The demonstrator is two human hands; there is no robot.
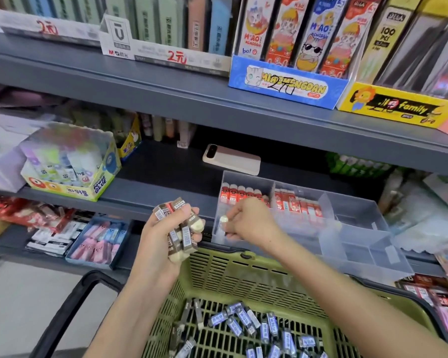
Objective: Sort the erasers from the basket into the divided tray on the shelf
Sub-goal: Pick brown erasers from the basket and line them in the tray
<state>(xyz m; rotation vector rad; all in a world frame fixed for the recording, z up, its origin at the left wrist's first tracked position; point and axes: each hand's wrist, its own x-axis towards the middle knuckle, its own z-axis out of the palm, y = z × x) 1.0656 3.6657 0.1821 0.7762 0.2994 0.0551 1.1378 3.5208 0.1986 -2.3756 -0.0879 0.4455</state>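
Left hand (163,236) is clamped round a fistful of erasers (185,229): cream blocks in brown sleeves with white barcode labels, one red sleeve showing at the top of the bunch. It is held above the far rim of the basket (243,277), just left of the divided tray (360,236). Right hand (251,220) pinches a single eraser (223,219) in thumb and fingertips at the tray's front-left corner. Only its pale rounded end shows, the fingers cover the rest, so sleeve colour is unknown. Can't tell if that eraser is already inside the compartment or against the clear wall. The tray is clear plastic and sits on the shelf (166,200) edge. A row of red-sleeved erasers (239,196) stands in the back-left cell, and a second red-and-white row (299,206) is in the next cell to the right. The front and right cells are hazy through the plastic, contents unreadable. The basket is green slatted plastic with a black handle (62,306). Loose erasers in blue-purple sleeves (246,319) are scattered on its floor, with a few brown ones at the left. The basket's near side is cut off by the frame bottom. Sleeve print is too blurred to read. A pale phone-like slab (232,159) lies at the back of the shelf, and a glue box (73,171) is well off to the left.
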